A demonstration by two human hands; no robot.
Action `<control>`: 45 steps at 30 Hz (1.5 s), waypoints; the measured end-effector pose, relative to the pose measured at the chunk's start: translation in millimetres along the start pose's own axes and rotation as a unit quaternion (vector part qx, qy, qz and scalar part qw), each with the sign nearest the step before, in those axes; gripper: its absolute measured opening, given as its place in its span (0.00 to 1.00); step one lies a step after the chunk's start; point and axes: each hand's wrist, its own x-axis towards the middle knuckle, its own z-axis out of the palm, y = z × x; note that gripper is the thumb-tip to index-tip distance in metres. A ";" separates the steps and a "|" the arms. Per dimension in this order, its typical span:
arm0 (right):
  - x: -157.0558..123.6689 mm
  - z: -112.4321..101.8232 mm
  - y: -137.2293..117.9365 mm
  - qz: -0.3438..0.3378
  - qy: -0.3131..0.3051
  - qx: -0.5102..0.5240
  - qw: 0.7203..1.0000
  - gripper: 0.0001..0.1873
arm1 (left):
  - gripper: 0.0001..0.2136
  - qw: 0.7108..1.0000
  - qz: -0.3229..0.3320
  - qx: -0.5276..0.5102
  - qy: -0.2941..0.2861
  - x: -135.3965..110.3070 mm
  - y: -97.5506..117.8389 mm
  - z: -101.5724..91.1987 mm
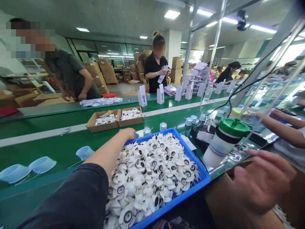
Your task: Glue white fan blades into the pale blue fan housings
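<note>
A blue plastic tray (175, 198) heaped with small white fan blades (147, 171) with dark round hubs lies in front of me. My left hand (127, 134) reaches over its far left side to the rim, beside a small light-blue part. The fingers are mostly hidden, so I cannot tell whether they grip anything. On the right, my right hand (264, 181) is raised beside the tray, blurred, thumb and fingers apart with nothing seen in them. Small light-blue ring-shaped parts (163, 126) stand on the green belt (64, 140) past the tray.
Cardboard boxes (114, 125) of white parts sit across the belt. A green-lidded bottle (220, 144) stands right of the tray, near cables and a metal post. White printed boxes (160, 95) line the far bench. Co-workers stand opposite; another person's arms (274, 122) reach in from the right.
</note>
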 end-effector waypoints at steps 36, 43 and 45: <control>62.0 116.7 -98.1 0.424 -0.332 0.595 0.597 0.18 | 0.18 0.986 -0.023 -0.157 -0.049 -193.1 216.7 13.0; 59.4 114.7 -102.3 0.431 -0.357 0.507 0.655 0.24 | 0.19 0.986 -0.037 -0.149 -0.066 -191.3 216.0 15.6; 61.8 111.3 -93.7 0.430 -0.345 0.504 0.665 0.27 | 0.24 0.988 -0.040 -0.126 -0.083 -191.2 206.7 12.5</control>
